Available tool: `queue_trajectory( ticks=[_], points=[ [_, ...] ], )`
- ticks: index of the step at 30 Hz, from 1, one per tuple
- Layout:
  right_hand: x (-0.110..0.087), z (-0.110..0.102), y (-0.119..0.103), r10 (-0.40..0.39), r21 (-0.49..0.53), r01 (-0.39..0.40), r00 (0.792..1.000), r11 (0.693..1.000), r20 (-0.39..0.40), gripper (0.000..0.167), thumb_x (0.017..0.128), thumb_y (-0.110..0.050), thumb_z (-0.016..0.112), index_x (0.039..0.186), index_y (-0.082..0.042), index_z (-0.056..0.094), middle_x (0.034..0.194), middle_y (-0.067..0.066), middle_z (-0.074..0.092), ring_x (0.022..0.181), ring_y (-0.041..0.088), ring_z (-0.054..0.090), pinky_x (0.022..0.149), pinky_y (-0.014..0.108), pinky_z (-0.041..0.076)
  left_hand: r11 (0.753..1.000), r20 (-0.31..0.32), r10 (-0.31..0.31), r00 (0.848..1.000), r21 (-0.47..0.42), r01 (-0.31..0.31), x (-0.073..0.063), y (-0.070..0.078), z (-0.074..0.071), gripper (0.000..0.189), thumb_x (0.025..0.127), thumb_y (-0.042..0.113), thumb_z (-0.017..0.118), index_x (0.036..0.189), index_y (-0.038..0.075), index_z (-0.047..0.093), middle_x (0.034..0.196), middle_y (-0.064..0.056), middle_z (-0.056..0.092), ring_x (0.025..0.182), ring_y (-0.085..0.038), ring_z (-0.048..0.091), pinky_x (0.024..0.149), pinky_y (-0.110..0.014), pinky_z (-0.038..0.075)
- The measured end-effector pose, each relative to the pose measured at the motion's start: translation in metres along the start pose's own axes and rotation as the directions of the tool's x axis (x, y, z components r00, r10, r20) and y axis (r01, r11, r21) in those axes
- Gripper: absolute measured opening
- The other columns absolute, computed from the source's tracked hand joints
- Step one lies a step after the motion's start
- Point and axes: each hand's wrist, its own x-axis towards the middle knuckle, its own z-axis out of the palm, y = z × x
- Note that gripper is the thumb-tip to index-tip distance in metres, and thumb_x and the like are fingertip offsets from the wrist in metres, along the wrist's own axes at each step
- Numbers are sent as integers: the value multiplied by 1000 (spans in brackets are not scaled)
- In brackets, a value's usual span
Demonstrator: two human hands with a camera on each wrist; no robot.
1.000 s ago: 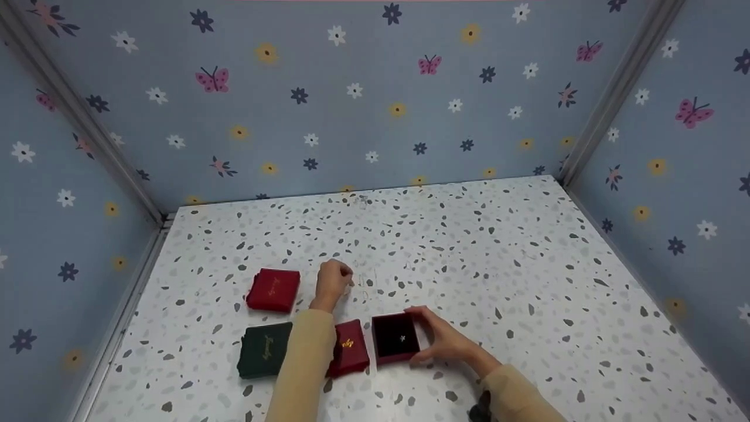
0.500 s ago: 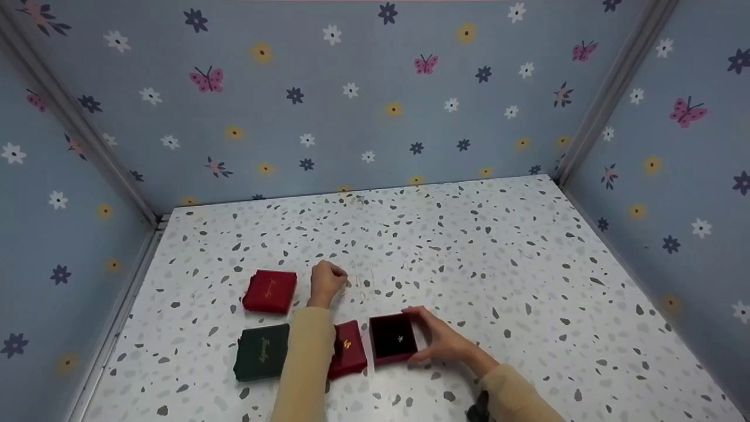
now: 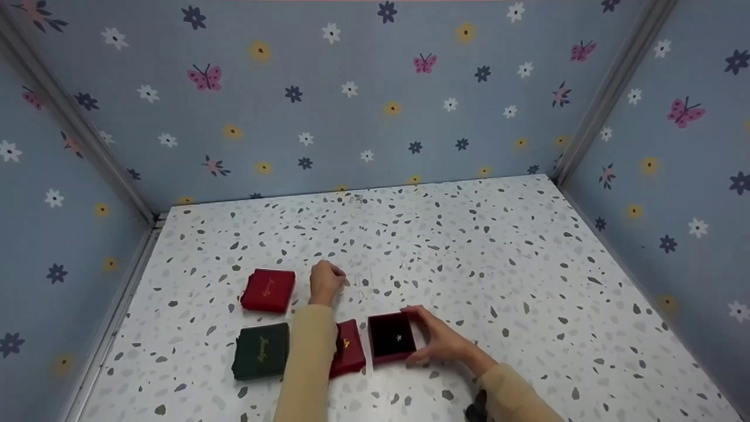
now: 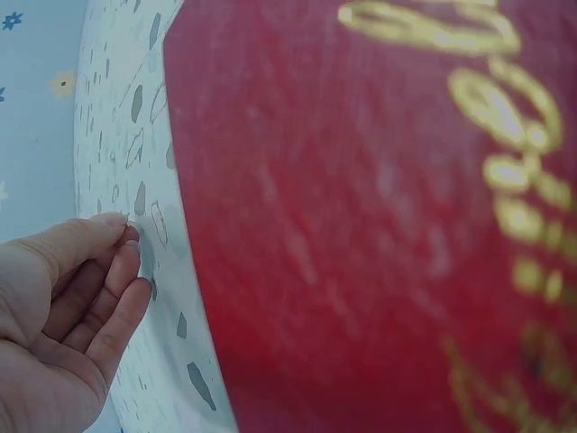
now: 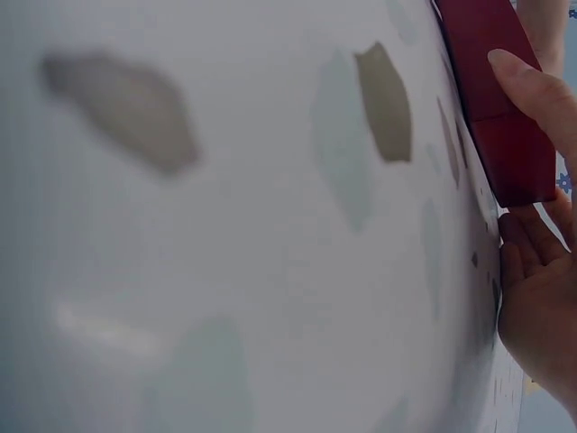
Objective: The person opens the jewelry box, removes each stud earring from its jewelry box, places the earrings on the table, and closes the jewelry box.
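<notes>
Since the earliest frame, your left hand (image 3: 327, 284) is sitting a touch closer to nine o'clock against the surface (image 3: 469, 246), while the cases and your right hand (image 3: 442, 340) are keeping their places; the head view itself is shifting slightly.

Taking twelve o'clock toward the back wall, the uncovered dark-red box (image 3: 387, 358) is resting near the surface's six o'clock edge, its black interior facing up and showing a small glinting piece (image 3: 399, 338). Your right hand is gripping this box from three o'clock, index finger curving round the far corner and thumb pressing near the close one, probably bracing a light box against sliding while leaving its mouth unobstructed.

At the box's eleven o'clock, your left hand is pinching with thumb and index fingertips what looks like a tiny pale sliver (image 4: 131, 219), too small to identify; a fingertip hold is likely suiting anything so slight. Thin loops (image 4: 160, 224) are lying just beside those fingertips.

At the box's nine o'clock, a crimson case (image 3: 351, 350) is lying just apart, partly hidden by your left sleeve (image 3: 307, 357); a green case (image 3: 261, 351) is resting beyond it, and a bright-red case (image 3: 268, 291) is lying at the green one's twelve o'clock. They are presumably sitting to that side to leave both hands room.
</notes>
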Motion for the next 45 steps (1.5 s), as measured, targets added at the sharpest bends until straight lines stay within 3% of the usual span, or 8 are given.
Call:
queue_trajectory(
  ticks=[8, 15, 20, 26, 38, 45],
  points=[
    [0, 1, 2, 4, -7, -4, 1000, 1000, -9, 93, 54, -11, 82, 132, -6, 32, 126, 9, 44, 120, 28, 36, 101, 49, 17, 1000, -6, 3, 1000, 31, -2, -1, 3, 2, 6, 74, -1, 63, 76, -1, 69, 74, -10, 64, 70, -20, 59, 67, -33, 47],
    [6, 4, 30, -6, -46, 5, 1000, 999, -27, 96, 52, -22, 84, 132, -15, 32, 126, -1, 44, 119, 20, 37, 101, 46, 18, 1000, -13, 15, 1000, 16, -15, -1, 2, 3, 8, 76, 1, 61, 77, -2, 68, 74, -10, 64, 70, -19, 59, 66, -33, 47],
    [9, 4, 38, -60, -12, 59, 998, 998, -15, 96, 51, -25, 85, 131, -16, 33, 123, -4, 46, 116, 15, 40, 101, 41, 21, 997, -43, 65, 997, 30, -64, -1, 2, 1, 12, 79, 5, 61, 80, -4, 69, 75, -12, 65, 71, -23, 61, 66, -34, 48],
    [9, 4, 38, -68, -28, 67, 998, 997, -15, 96, 51, -28, 84, 131, -17, 33, 122, -5, 47, 116, 14, 40, 101, 40, 22, 996, -43, 67, 997, 53, -65, -3, 5, -3, 15, 80, 10, 62, 84, -4, 68, 82, -14, 65, 75, -24, 60, 69, -35, 47],
    [8, 5, 37, -32, -20, 32, 999, 999, -11, 94, 52, -27, 84, 131, -16, 33, 125, -5, 45, 120, 14, 36, 103, 40, 19, 996, -22, 75, 997, 57, -74, -18, 10, -7, 14, 79, 11, 63, 83, -2, 65, 77, -11, 62, 66, -20, 57, 61, -34, 47],
    [3, 3, 17, -42, 4, 42, 999, 999, -12, 93, 54, -15, 83, 131, -8, 32, 126, 4, 44, 120, 20, 36, 102, 43, 17, 993, -9, 90, 996, 76, -89, -29, 14, -10, 19, 79, 13, 64, 89, -3, 60, 82, -13, 58, 72, -23, 54, 66, -36, 45]
  ],
)
